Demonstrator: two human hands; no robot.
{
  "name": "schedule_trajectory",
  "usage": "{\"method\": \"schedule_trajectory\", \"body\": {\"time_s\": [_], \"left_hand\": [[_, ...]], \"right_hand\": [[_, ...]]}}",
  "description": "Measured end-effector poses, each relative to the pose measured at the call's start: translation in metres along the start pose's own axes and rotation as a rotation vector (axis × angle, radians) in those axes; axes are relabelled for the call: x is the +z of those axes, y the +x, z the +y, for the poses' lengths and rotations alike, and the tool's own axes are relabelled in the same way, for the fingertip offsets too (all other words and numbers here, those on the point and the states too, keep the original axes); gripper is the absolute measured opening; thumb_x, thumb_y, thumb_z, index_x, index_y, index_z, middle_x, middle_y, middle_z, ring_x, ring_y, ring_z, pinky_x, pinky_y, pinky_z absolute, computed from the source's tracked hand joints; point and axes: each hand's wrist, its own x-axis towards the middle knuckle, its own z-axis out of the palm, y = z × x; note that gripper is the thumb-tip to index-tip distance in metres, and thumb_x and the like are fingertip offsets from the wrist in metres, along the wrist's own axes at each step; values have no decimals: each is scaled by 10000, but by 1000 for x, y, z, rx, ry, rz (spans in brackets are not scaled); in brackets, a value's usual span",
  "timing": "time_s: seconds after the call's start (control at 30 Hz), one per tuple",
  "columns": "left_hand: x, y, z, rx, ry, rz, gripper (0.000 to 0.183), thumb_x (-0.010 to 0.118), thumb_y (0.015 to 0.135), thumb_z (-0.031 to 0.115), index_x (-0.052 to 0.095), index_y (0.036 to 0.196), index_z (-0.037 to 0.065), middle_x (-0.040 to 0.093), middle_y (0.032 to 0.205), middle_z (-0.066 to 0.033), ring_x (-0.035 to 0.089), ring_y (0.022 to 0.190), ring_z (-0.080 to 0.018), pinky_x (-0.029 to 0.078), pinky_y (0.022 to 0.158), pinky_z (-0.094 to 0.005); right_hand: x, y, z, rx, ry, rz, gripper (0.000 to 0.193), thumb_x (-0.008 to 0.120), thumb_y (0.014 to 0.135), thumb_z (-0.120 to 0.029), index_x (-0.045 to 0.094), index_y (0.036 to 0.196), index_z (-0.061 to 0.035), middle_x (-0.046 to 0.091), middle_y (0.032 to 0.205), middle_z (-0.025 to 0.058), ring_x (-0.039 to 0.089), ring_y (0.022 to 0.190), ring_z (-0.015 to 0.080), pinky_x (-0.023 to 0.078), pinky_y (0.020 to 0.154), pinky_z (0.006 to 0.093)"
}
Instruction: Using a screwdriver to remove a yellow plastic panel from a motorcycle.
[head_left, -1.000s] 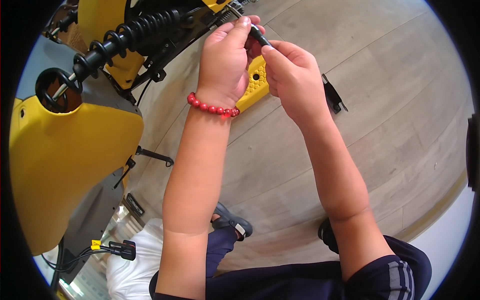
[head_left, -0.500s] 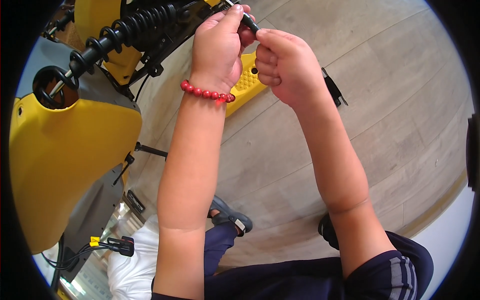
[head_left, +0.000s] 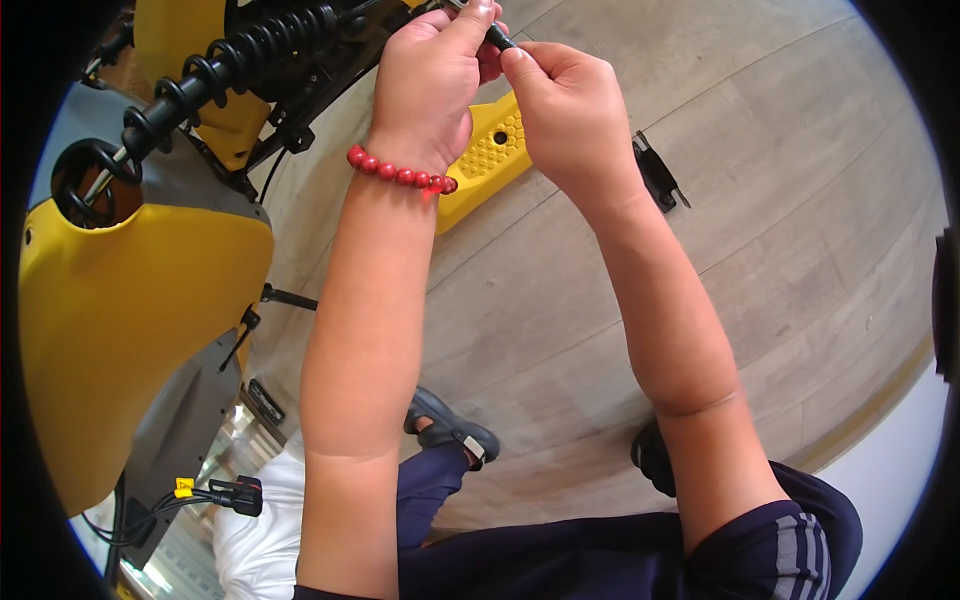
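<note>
Near the top edge, both hands are at a thin black rod-shaped piece (head_left: pixel 500 38) with a bright metal-looking part at its left end. My left hand (head_left: pixel 425 95), with a red bead bracelet at the wrist, is closed around that end, its thumb on top. The black end is pinched between thumb and fingers of my right hand (head_left: pixel 575 120). Most of the piece is hidden by my fingers, so its exact kind does not show. Just left of my hands stands a yellow and black vehicle frame with a black coil-spring shock absorber (head_left: pixel 185 95).
A yellow textured panel (head_left: pixel 485 165) lies beneath my hands, above the wood-look floor (head_left: pixel 520 330). Right of it is a black flat part (head_left: pixel 658 170). A large yellow body cover (head_left: pixel 150 310) fills the left side. Cables with a black connector (head_left: pixel 236 495) hang at lower left.
My right hand has turned, its back now facing up more, and has risen slightly. My left hand keeps its hold. The whole view has shifted a little.
</note>
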Motion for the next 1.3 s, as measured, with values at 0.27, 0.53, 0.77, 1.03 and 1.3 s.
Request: {"method": "schedule_trajectory", "body": {"time_s": [0.27, 0.53, 0.77, 1.03, 1.3], "left_hand": [[2, 1, 9, -94, -86, -4, 193, 452, 992, 153, 592, 988, 20, 614, 853, -50, 570, 759, -130, 467, 722, -233], [-9, 7, 4, -146, -213, -19, 181, 438, 995, 134, 572, 1000, 13, 602, 880, -64, 577, 837, -151, 482, 795, -285], [-1, -1, 4, 45, 147, 40, 201, 615, 918, 197, 624, 938, -2, 619, 815, -38, 537, 679, -109, 467, 651, -248], [-5, -1, 5, 9, 94, 41, 148, 614, 915, 128, 633, 1011, 16, 647, 878, -50, 577, 769, -129, 487, 740, -257], [2, -2, 10, 6, 259, 1, 149, 628, 902, 117, 651, 1021, 28, 647, 832, -25, 573, 707, -99, 485, 697, -229]], "right_hand": [[-1, 2, 11, -444, -575, 123, 183, 583, 888, -154, 646, 976, -6, 568, 611, 127, 536, 512, 172, 428, 508, 312], [-34, -4, 5, 452, 660, -439, 270, 606, 889, -240, 633, 1019, -6, 545, 712, 9, 490, 590, 66, 395, 502, 219], [-16, -8, 16, -378, -757, -20, 196, 631, 850, -205, 612, 823, -12, 529, 605, 29, 545, 553, 127, 449, 521, 292], [-27, -12, 3, 390, 835, -144, 277, 579, 920, -198, 538, 1101, 8, 596, 760, 79, 582, 600, 127, 485, 547, 278], [-6, -16, 4, -356, -497, 103, 260, 548, 905, -116, 565, 1153, -39, 638, 918, 197, 612, 706, 307, 495, 663, 380]]}}
